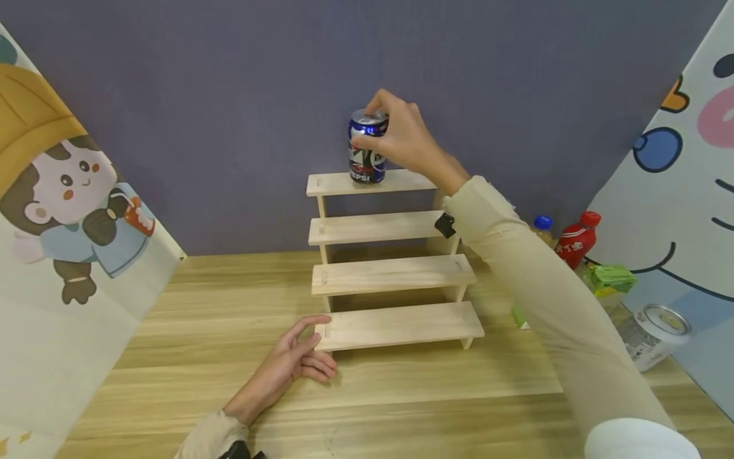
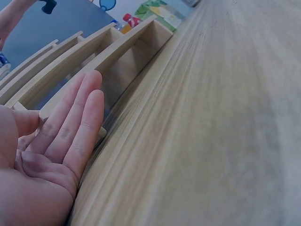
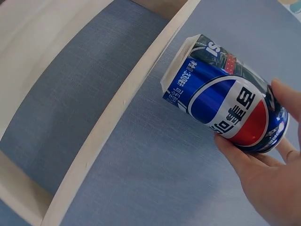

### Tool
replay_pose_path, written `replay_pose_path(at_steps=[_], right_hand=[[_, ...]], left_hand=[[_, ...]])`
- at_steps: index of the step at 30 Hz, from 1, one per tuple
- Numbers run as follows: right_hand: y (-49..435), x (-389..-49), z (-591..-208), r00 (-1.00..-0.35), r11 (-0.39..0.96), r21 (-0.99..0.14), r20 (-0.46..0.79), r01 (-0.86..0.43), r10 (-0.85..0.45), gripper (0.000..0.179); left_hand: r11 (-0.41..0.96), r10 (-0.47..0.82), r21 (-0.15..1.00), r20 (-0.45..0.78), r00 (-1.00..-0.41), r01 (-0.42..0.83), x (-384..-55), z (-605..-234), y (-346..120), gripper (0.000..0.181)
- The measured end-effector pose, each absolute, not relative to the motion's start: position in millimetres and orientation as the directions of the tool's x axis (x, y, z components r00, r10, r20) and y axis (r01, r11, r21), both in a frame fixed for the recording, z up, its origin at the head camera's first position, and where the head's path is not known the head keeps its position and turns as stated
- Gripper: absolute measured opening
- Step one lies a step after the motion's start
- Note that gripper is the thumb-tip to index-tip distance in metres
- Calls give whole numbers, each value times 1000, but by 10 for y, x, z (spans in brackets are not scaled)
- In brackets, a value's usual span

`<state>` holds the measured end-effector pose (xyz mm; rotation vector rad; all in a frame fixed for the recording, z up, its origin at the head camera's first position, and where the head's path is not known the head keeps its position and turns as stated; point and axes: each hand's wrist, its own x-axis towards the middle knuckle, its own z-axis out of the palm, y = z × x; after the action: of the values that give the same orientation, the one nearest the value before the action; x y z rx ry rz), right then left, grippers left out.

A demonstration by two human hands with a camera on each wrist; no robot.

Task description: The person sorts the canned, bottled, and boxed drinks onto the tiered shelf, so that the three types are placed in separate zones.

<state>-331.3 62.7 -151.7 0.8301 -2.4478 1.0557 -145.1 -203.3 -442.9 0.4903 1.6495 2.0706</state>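
A blue Pepsi can (image 1: 367,153) is at the top step of a light wooden four-step display rack (image 1: 395,274). My right hand (image 1: 407,137) grips the can near its upper end, thumb on one side and fingers on the other. In the right wrist view, the can (image 3: 225,99) has its base close to the top board's edge; whether it touches the board I cannot tell. My left hand (image 1: 298,357) pinches the left end of the lowest step between thumb and index finger. Its other fingers (image 2: 82,125) stretch out beneath the board.
Right of the rack, partly behind my right sleeve, stand a red bottle (image 1: 576,241), a blue-capped bottle (image 1: 542,223), a green carton (image 1: 610,279) and a silver-white can (image 1: 656,335). A grey-blue wall (image 1: 229,127) rises behind the rack, with cartoon-printed panels on both sides.
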Motion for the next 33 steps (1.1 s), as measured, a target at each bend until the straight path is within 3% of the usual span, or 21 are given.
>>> replay_pose_path(at_steps=[10,22,26,33], right_hand=[[526,-3466,-1623,-815,573,-583,466,-576,-344,55],[477,-3465,-1740,-805,503,-630,489,-592,-336,59],[495,-3455,-1752,-803,531,-605,482,-594,-350,59],[622,-3386,-1811,-765,644,-443,517,-624,-385,72]], left_hand=[[-208,555,970,9,-832,-129,-1437,-4443,-2012,48],[-202,550,969,-8,-835,-143,-1431,-4413,-2067,48],[-204,552,969,-5,-834,-141,-1434,-4418,-2071,48],[-202,556,970,-1,-831,-136,-1435,-4429,-2093,48]])
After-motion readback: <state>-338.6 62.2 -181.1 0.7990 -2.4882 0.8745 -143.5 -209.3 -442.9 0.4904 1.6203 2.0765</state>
